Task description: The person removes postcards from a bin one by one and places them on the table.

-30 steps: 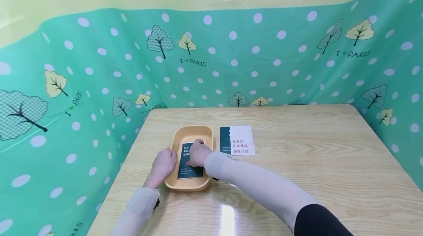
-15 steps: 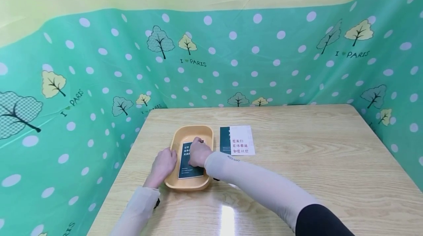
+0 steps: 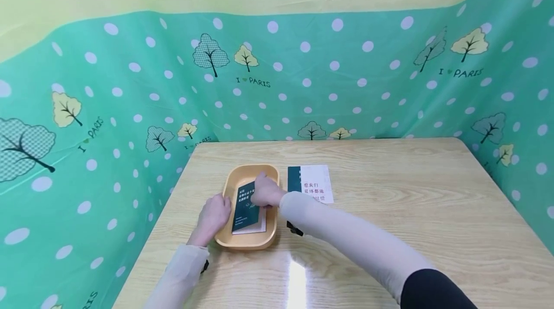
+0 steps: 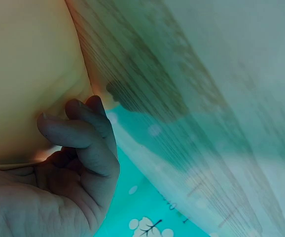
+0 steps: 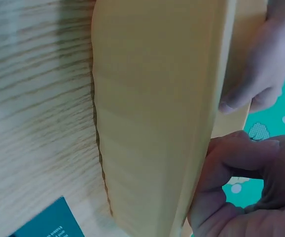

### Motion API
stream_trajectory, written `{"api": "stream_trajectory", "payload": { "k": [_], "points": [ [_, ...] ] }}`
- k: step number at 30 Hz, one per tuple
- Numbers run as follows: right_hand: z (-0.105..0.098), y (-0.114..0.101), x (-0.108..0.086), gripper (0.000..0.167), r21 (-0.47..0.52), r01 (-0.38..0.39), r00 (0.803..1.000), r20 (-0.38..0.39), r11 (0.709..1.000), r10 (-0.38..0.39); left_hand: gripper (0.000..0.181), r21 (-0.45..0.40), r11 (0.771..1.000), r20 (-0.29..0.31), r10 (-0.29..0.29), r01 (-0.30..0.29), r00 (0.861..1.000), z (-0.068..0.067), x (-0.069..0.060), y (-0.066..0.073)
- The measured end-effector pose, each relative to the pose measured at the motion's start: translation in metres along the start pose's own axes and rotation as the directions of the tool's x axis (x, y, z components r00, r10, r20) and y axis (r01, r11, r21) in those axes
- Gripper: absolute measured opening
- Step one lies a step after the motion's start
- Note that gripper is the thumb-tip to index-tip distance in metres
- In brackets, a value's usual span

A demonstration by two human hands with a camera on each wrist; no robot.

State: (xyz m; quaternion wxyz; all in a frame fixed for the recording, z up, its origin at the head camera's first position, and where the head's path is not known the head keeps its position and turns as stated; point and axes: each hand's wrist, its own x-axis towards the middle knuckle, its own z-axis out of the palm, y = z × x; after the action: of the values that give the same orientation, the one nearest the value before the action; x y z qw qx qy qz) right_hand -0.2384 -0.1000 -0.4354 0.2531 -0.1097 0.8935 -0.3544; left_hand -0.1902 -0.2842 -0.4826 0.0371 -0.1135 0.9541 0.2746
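A peach-coloured plastic basin [image 3: 245, 245] stands on the left part of the table. My left hand [image 3: 215, 215] grips its left wall, and the left wrist view shows the curled fingers [image 4: 66, 132] against the wall. Inside the basin, a dark green card with white lettering [image 3: 245, 215] lies slanted over a pale card [image 3: 261, 225]. Over the basin's right side, my right hand [image 3: 267, 191] pinches the dark green card near its right edge. The right wrist view shows that hand [image 5: 236, 187] bent at the rim, with the pinched edge hidden.
Right of the basin, a white card with red lettering [image 3: 317, 179] overlaps another dark green card [image 3: 294, 178] on the wooden table [image 3: 402, 193]. My right sleeve [image 3: 342, 237] crosses the table's front. A green dotted curtain [image 3: 320, 78] hangs behind the table.
My right hand has shifted slightly right and away from me. The dark green card in the basin has turned and slid, baring the pale card below. My left hand stays put.
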Motion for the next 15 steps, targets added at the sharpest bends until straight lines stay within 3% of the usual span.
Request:
{"api": "stream_trajectory", "payload": {
  "k": [3,8,12,15],
  "points": [
    [-0.005,0.002,-0.001,0.074,0.039,0.012,1.000,-0.005,0.999,-0.012,0.036,0.003,1.000,-0.005,0.001,-0.001,1.000,0.000,0.000,0.000],
    [-0.012,0.007,-0.002,0.009,0.110,0.057,0.998,-0.008,0.992,-0.057,0.036,0.012,1.000,-0.017,0.017,-0.017,1.000,0.000,0.001,-0.001],
    [-0.014,0.010,-0.004,0.024,0.183,0.062,0.998,-0.017,0.981,-0.060,0.036,0.018,1.000,-0.023,0.018,-0.017,1.000,0.001,0.001,-0.002],
    [-0.014,0.011,-0.006,0.023,0.237,0.058,0.998,-0.033,0.970,-0.051,0.036,0.009,1.000,-0.018,0.011,-0.011,1.000,0.001,0.000,-0.002]
  ]
}}
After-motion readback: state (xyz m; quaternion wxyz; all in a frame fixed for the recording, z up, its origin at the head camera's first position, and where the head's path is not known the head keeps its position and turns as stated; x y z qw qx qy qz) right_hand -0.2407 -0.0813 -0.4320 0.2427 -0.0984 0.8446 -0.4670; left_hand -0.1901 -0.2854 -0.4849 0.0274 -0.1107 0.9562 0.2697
